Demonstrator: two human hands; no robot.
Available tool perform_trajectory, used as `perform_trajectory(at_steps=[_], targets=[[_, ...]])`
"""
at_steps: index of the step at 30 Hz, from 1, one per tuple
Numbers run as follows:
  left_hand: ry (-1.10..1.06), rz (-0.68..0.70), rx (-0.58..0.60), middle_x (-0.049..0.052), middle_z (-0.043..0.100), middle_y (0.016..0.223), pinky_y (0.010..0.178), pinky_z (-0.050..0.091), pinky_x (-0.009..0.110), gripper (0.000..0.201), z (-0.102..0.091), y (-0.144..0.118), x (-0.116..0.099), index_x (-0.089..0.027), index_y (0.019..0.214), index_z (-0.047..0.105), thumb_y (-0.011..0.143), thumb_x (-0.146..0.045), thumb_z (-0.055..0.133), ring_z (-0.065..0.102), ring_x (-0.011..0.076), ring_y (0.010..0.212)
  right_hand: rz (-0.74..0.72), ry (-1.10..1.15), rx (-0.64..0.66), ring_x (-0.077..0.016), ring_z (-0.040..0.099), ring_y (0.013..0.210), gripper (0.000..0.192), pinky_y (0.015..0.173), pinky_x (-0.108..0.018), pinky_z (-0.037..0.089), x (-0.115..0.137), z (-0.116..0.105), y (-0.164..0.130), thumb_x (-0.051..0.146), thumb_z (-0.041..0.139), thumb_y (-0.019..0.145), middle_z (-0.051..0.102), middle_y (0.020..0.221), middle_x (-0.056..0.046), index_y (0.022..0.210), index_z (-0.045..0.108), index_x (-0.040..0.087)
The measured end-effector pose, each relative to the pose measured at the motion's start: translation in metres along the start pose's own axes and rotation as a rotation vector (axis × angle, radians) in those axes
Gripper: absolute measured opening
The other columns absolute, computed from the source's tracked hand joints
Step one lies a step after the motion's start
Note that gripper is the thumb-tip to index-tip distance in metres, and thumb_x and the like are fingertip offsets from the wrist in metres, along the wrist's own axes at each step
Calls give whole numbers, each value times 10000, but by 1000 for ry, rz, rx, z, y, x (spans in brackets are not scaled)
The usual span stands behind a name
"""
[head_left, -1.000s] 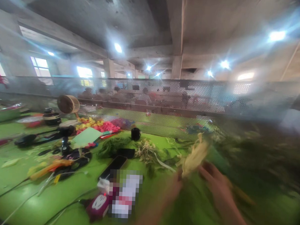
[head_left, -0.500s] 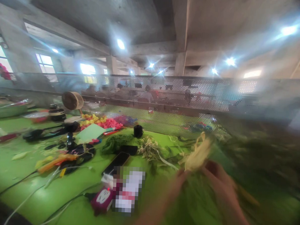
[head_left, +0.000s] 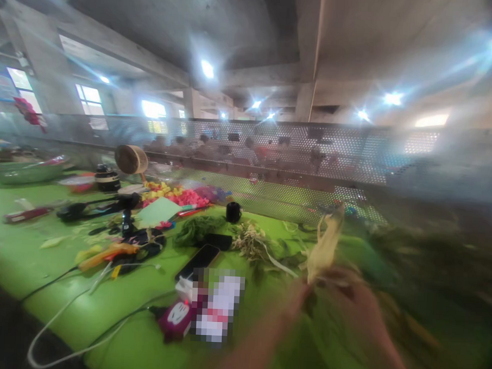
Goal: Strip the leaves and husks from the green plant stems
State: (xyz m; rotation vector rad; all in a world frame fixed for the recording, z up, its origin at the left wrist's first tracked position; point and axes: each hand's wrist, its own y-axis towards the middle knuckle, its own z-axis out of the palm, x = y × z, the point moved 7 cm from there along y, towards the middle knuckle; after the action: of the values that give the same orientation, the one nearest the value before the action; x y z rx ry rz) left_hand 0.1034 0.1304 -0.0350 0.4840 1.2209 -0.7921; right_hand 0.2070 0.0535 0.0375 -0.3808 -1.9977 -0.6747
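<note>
i had the left hand [head_left: 301, 293] pinching the pale yellow bundle [head_left: 325, 246] over the green bench [head_left: 18, 256]; right hand [head_left: 345, 285] was at its base, grip too blurry to tell.

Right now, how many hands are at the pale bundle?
2: left hand at the lower left of the pale bundle, right hand at its lower right. No third shows through the blur.

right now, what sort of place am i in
Probably a workshop or craft room: a long green worktable, a pile of pink and yellow petal-like pieces, and a perforated partition.
</note>
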Motion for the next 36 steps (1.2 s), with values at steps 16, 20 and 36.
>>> perform_trajectory(at_steps=[16, 20, 36], targets=[[-385, 21, -84, -62, 452, 570, 507, 236, 244, 300, -2, -10, -22, -197, 848, 508, 569, -273, 589, 367, 88, 493, -379, -140, 105, -195, 662, 733, 219, 673, -284, 514, 14, 19, -18, 398, 559, 873, 688, 802, -36, 819, 706, 245], [-345, 49, -28, -72, 369, 504, 497, 248, 248, 224, -4, -12, -31, -192, 794, 503, 609, -292, 579, 322, 92, 469, -414, -116, 57, -200, 669, 777, 174, 719, -292, 519, 7, 16, -14, 384, 593, 856, 702, 847, -28, 838, 708, 256], [-303, 69, -56, -90, 342, 493, 487, 244, 241, 397, -2, -6, -14, -197, 782, 523, 644, -517, 712, 276, 71, 432, -344, -146, 53, -243, 677, 834, 197, 758, -331, 538, 0, 14, -6, 365, 594, 803, 734, 899, -60, 853, 740, 244]])
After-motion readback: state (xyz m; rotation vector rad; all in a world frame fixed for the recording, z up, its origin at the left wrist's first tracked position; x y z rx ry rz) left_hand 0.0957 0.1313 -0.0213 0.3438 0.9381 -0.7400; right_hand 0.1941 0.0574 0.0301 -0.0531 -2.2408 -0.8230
